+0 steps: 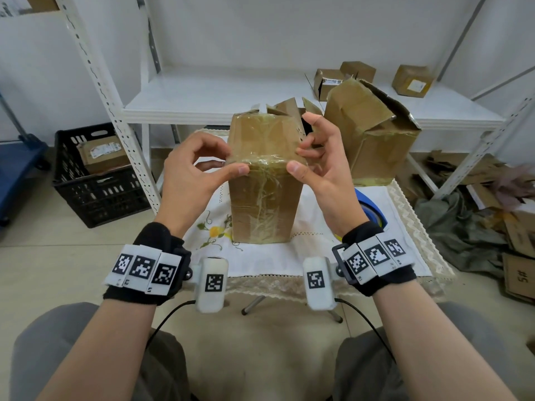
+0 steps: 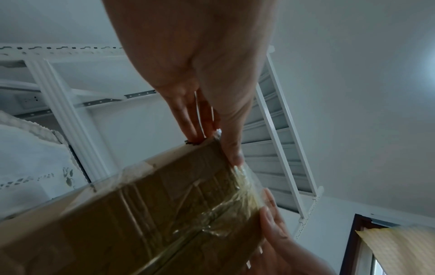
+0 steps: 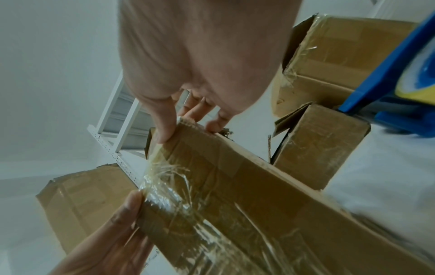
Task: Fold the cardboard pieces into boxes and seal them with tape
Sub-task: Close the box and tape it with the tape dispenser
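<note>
A tall brown cardboard box point(image 1: 265, 204) stands upright on the white embroidered cloth point(image 1: 315, 227). Wrinkled clear tape point(image 1: 266, 162) runs over its closed top and down the front. My left hand point(image 1: 236, 163) pinches the top front edge at the left corner, thumb on the front face, fingers on top. My right hand point(image 1: 298, 160) pinches the same edge at the right corner, its outer fingers spread. The left wrist view shows my left hand point(image 2: 215, 147) with its thumb on the tape point(image 2: 240, 188) of the box point(image 2: 141, 214). In the right wrist view my right hand point(image 3: 188, 130) grips the box point(image 3: 235, 186) corner.
A blue tape dispenser point(image 1: 370, 209) lies on the cloth right of the box. A larger taped box point(image 1: 370, 128) with raised flaps and a small open box point(image 1: 289, 108) stand behind. A white shelf point(image 1: 202, 94) holds more boxes. A black crate point(image 1: 95, 180) sits left, flattened cardboard point(image 1: 515, 241) right.
</note>
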A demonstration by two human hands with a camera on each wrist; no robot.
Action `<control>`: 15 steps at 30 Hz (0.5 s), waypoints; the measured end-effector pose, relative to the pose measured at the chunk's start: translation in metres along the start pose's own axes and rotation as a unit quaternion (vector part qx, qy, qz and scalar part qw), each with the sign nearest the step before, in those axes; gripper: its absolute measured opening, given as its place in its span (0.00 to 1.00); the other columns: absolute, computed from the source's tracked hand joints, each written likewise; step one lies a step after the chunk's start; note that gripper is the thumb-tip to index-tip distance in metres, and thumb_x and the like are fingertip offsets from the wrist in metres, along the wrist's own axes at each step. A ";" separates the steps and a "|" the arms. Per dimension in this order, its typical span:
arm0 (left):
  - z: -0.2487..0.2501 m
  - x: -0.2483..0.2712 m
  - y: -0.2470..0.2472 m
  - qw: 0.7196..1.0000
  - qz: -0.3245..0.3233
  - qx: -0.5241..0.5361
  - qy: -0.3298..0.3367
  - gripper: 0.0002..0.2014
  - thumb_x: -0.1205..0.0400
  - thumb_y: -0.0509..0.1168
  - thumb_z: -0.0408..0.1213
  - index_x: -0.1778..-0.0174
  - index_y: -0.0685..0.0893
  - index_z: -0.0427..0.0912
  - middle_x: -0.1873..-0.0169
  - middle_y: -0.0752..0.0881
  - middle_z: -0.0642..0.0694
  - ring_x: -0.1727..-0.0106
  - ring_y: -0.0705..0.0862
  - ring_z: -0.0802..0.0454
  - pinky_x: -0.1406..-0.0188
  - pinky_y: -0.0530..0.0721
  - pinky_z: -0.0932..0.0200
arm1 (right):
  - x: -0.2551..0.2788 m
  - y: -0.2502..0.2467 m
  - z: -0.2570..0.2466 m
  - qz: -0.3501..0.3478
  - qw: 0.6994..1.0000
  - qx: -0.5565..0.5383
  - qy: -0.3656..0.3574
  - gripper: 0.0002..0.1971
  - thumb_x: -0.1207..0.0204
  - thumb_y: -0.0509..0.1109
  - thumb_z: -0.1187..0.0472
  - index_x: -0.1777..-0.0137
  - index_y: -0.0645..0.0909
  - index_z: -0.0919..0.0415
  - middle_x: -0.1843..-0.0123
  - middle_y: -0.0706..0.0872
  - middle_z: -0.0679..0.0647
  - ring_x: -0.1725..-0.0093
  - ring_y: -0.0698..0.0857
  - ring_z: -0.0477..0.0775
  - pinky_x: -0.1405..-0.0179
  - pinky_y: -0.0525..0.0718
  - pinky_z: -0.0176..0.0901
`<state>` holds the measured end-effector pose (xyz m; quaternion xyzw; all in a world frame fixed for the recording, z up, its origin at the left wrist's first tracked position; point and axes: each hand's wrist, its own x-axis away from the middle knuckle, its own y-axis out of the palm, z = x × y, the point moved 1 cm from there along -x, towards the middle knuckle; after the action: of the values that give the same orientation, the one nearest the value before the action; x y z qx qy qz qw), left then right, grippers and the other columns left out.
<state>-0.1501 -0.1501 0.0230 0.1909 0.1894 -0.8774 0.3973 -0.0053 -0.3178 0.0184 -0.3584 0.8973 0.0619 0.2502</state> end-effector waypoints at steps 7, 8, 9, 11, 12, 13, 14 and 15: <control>-0.009 0.007 0.009 0.995 0.018 0.091 -0.027 0.11 0.27 0.80 0.30 0.60 0.83 0.43 0.54 0.83 0.52 0.50 0.84 0.59 0.46 0.82 0.66 | -0.002 -0.001 0.004 -0.007 0.998 -0.068 0.009 0.34 0.23 0.72 0.77 0.19 0.67 0.62 0.45 0.73 0.56 0.46 0.77 0.45 0.36 0.80 0.40; -0.010 0.009 0.011 0.991 0.024 0.122 -0.039 0.11 0.25 0.78 0.28 0.61 0.82 0.43 0.54 0.83 0.52 0.50 0.84 0.61 0.46 0.82 0.67 | -0.002 -0.001 0.004 -0.007 0.997 -0.072 0.007 0.33 0.23 0.72 0.78 0.20 0.68 0.63 0.45 0.74 0.56 0.46 0.78 0.44 0.36 0.79 0.40; -0.010 0.011 0.013 0.989 0.030 0.141 -0.045 0.11 0.24 0.76 0.27 0.62 0.80 0.42 0.54 0.83 0.51 0.50 0.84 0.61 0.46 0.81 0.67 | -0.001 0.000 0.004 -0.006 0.997 -0.076 0.005 0.32 0.24 0.72 0.78 0.20 0.69 0.63 0.45 0.74 0.56 0.46 0.78 0.45 0.35 0.79 0.40; -0.011 0.012 0.015 0.986 0.034 0.155 -0.049 0.12 0.22 0.75 0.26 0.63 0.78 0.42 0.53 0.82 0.48 0.50 0.83 0.60 0.46 0.81 0.67 | -0.001 0.000 0.004 -0.001 0.996 -0.088 0.002 0.30 0.24 0.71 0.77 0.23 0.70 0.64 0.48 0.75 0.55 0.47 0.77 0.48 0.34 0.79 0.45; -0.010 0.012 0.015 0.986 0.032 0.156 -0.050 0.12 0.22 0.74 0.26 0.63 0.78 0.42 0.53 0.81 0.47 0.50 0.83 0.59 0.46 0.82 0.67 | -0.002 0.000 0.004 0.003 0.996 -0.094 -0.001 0.28 0.23 0.70 0.76 0.24 0.71 0.65 0.49 0.76 0.54 0.49 0.77 0.49 0.35 0.80 0.47; -0.009 0.012 0.015 0.986 0.028 0.156 -0.052 0.12 0.22 0.74 0.26 0.63 0.78 0.42 0.54 0.81 0.48 0.50 0.82 0.58 0.46 0.81 0.67 | -0.002 -0.001 0.004 0.008 0.995 -0.098 -0.004 0.26 0.21 0.70 0.76 0.24 0.71 0.66 0.50 0.76 0.55 0.51 0.77 0.49 0.36 0.80 0.48; -0.009 0.011 0.015 0.986 0.025 0.155 -0.053 0.12 0.21 0.75 0.27 0.63 0.78 0.43 0.54 0.82 0.49 0.50 0.82 0.58 0.45 0.81 0.66 | -0.003 -0.001 0.004 0.014 0.995 -0.101 -0.006 0.25 0.20 0.69 0.76 0.25 0.71 0.66 0.51 0.77 0.56 0.52 0.76 0.49 0.39 0.81 0.47; -0.009 0.010 0.015 0.986 0.023 0.153 -0.054 0.12 0.21 0.75 0.28 0.63 0.78 0.43 0.55 0.82 0.50 0.50 0.82 0.58 0.45 0.81 0.65 | -0.004 -0.001 0.003 0.019 0.994 -0.105 -0.007 0.24 0.20 0.69 0.77 0.25 0.71 0.66 0.52 0.77 0.56 0.52 0.76 0.50 0.41 0.81 0.45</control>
<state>-0.1436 -0.1614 0.0077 0.2057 0.0268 -0.8958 0.3931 -0.0007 -0.3155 0.0173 -0.3654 0.8905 0.1632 0.2166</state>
